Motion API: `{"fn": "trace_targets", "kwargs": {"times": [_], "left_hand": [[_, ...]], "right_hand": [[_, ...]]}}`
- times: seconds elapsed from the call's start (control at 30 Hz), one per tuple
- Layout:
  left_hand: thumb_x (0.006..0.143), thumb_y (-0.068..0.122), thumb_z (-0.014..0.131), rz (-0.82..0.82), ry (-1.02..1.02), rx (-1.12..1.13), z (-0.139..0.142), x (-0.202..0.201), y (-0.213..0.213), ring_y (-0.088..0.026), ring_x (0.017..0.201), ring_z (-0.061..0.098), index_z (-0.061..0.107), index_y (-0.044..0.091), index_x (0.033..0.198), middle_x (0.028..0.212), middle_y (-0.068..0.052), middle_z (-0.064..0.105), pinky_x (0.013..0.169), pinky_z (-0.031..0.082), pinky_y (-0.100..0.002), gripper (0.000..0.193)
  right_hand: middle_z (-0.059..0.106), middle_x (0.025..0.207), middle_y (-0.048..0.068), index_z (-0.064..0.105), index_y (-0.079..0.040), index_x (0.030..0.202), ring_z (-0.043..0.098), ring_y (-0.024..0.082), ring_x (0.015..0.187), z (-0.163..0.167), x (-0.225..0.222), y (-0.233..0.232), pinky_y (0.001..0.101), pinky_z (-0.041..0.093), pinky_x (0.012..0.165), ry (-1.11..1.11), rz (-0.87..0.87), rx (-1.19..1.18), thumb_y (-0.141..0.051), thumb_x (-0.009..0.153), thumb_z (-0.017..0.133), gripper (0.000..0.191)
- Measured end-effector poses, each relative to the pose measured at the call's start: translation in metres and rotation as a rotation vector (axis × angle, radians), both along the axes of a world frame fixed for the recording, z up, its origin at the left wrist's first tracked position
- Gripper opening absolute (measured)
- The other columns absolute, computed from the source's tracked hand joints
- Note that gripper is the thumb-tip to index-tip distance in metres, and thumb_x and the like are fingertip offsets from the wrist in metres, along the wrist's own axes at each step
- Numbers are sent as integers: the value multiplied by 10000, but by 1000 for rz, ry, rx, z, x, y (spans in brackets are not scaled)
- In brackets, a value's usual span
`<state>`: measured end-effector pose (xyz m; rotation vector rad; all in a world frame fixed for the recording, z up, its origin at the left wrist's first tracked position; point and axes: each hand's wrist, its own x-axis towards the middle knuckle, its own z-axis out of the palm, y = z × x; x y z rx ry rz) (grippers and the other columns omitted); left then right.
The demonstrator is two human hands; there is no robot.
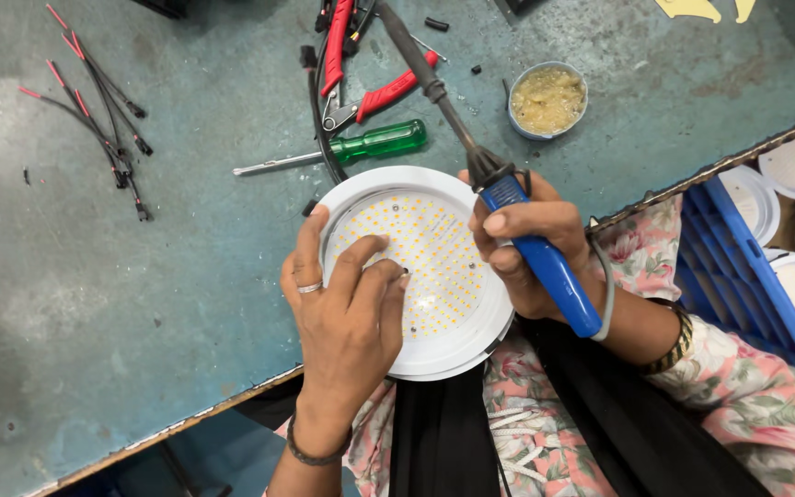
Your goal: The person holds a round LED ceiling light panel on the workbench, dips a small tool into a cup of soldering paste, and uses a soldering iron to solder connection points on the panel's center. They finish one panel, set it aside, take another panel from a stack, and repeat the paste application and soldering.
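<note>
Steadying: left hand (347, 317) spread flat on round LED panel (420, 267) at the bench's (140, 276) near edge.
Right hand (531, 248): wrapped around blue soldering iron (508, 212), tip angled away from the panel.

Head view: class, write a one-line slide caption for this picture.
Left hand steadies a round white lamp panel while the right hand holds a blue-handled soldering iron beside it.

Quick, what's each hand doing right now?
Left hand: open, fingers pressing on the round LED panel light.
Right hand: closed around the blue-handled soldering iron.
</note>
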<state>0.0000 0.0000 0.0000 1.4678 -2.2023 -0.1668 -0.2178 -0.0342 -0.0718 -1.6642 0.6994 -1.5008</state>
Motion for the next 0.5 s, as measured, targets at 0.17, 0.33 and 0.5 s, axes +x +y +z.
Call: {"fn": "trace_targets", "kwargs": {"times": [0.17, 0.33, 0.5], "left_hand": [[812, 47, 794, -11, 8, 27, -3, 6, 2, -458, 1458, 368, 702, 78, 1009, 1250, -74, 611, 1102, 316, -603, 220], [805, 46, 795, -12, 2, 17, -7, 10, 1, -454, 1455, 371, 699, 82, 997, 1238, -60, 615, 1129, 329, -594, 218], [816, 42, 797, 6, -6, -8, -8, 8, 4, -455, 1452, 368, 705, 76, 1011, 1230, -69, 613, 1134, 330, -599, 218]], "right_hand": [[615, 1159, 146, 435, -171, 1312, 621, 97, 711, 10, 5, -2, 246, 559, 673, 2, 10, -15, -371, 1103, 564, 316], [612, 1107, 141, 479, -152, 1280, 623, 111, 682, 15, 6, -4, 252, 545, 641, 40, 65, -16, -325, 1082, 599, 288], [621, 1088, 128, 458, -131, 1278, 673, 101, 733, 23, 7, -4, 231, 569, 642, 86, 63, -57, -334, 1087, 592, 309]]}}
